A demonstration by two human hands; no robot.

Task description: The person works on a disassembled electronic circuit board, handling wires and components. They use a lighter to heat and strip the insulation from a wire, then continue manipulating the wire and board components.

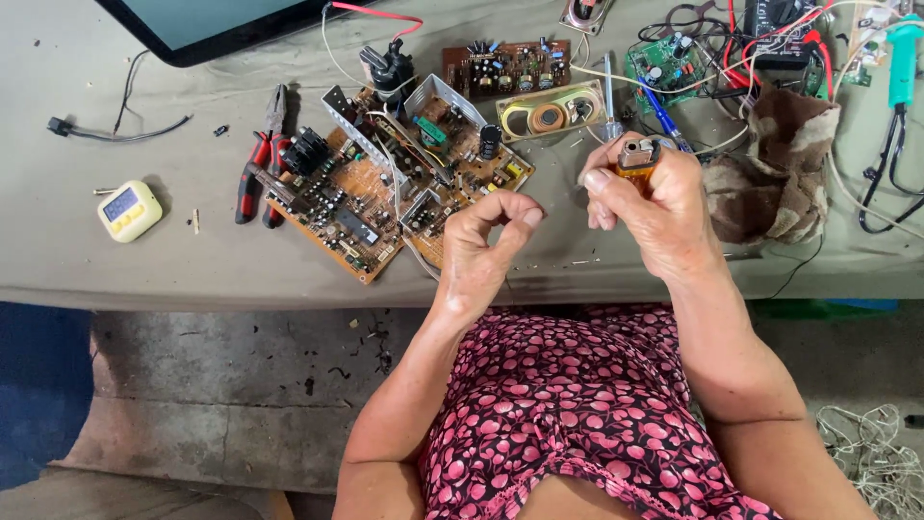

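My right hand [653,204] is closed around an orange lighter [636,154], held upright above the table's near edge. My left hand [488,243] pinches a thin wire or small part [556,202] between thumb and forefinger, its end pointing toward the lighter. Both hands hover just in front of a large brown circuit board [371,202] lying on the grey table [144,270].
Red-handled pliers [262,169] lie left of the board, a small yellow timer [129,210] farther left. Smaller boards [505,65], a coil [549,117], a green board [664,63], tangled wires, a crumpled cloth [778,169] and a teal soldering iron [902,58] crowd the back right. A dark screen [207,24] sits top left.
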